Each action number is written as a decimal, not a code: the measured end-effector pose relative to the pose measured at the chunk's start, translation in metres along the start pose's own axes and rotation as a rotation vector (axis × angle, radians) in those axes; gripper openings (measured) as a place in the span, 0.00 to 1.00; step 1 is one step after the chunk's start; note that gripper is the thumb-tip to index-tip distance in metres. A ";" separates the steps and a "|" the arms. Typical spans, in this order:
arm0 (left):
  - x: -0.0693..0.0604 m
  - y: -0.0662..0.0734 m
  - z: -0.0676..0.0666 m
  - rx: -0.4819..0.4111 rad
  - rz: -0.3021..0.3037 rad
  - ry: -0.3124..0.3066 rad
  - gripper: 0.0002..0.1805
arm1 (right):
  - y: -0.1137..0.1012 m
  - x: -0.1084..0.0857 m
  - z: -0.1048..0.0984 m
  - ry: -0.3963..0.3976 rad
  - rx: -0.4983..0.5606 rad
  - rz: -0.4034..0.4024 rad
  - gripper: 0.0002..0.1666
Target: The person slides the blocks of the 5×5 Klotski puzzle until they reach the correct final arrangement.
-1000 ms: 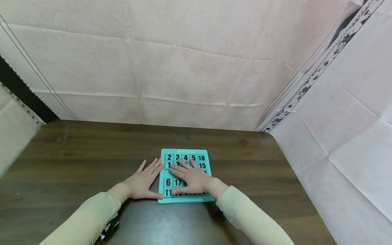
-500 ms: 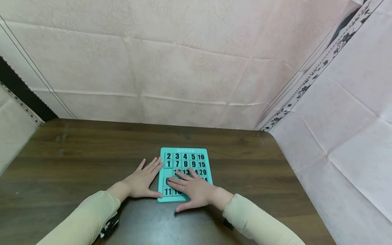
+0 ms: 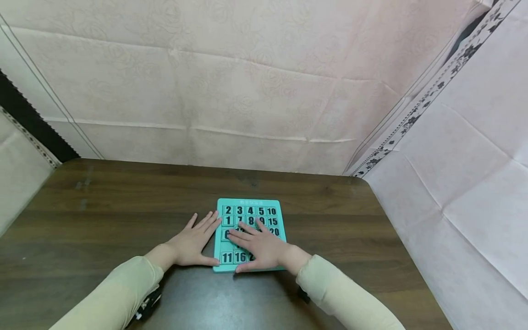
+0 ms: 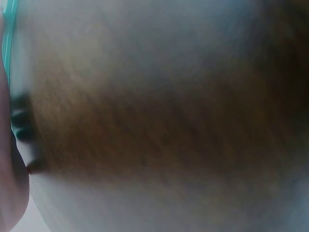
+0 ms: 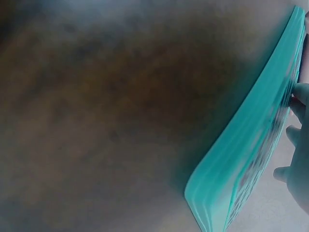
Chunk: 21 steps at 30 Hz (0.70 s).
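A teal sliding number puzzle (image 3: 248,201) with black-numbered tiles lies flat on the table in the head view. My left hand (image 3: 190,246) is spread at its left side, with fingertips and thumb touching that edge. Across the lower middle lies my right hand (image 3: 266,251), fingers fairly straight and resting on the tiles, several of which it hides. The 6 tile (image 3: 225,234) sits in the third row at the left, above a bare slot. In the right wrist view, the puzzle's side (image 5: 241,125) and some fingers (image 5: 293,135) show; the left wrist view catches only a sliver of its edge (image 4: 8,43).
The dark wooden table (image 3: 136,197) extends around the puzzle. A pale patterned cloth (image 3: 247,91) hangs behind the far edge, and another white cloth (image 3: 466,206) falls along the right side. Dark wrist devices (image 3: 149,303) sit under the sleeves.
My right hand slid down toward the near edge, then back up a little over the tiles. The 6 tile moved up one row since half a second ago. My left hand stayed put.
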State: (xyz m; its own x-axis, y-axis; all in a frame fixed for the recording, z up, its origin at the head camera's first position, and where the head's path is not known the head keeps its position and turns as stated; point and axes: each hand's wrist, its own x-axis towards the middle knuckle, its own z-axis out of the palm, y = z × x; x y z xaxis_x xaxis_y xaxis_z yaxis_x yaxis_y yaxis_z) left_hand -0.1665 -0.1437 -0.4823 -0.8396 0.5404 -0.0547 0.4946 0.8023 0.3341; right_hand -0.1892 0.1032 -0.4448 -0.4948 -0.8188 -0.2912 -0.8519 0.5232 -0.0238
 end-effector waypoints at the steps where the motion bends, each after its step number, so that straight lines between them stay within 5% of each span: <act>1: 0.000 0.000 0.000 -0.001 0.003 0.004 0.61 | 0.000 0.001 -0.001 0.000 -0.003 0.008 0.49; 21: 0.001 0.001 0.000 0.010 -0.007 -0.011 0.61 | 0.004 0.006 0.000 0.027 -0.005 0.028 0.48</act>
State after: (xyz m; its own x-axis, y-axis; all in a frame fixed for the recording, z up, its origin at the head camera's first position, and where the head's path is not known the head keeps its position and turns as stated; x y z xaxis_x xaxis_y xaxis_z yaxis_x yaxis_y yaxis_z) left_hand -0.1666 -0.1426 -0.4823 -0.8405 0.5376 -0.0671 0.4912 0.8084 0.3243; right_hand -0.1955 0.1003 -0.4465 -0.5228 -0.8099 -0.2660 -0.8385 0.5448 -0.0107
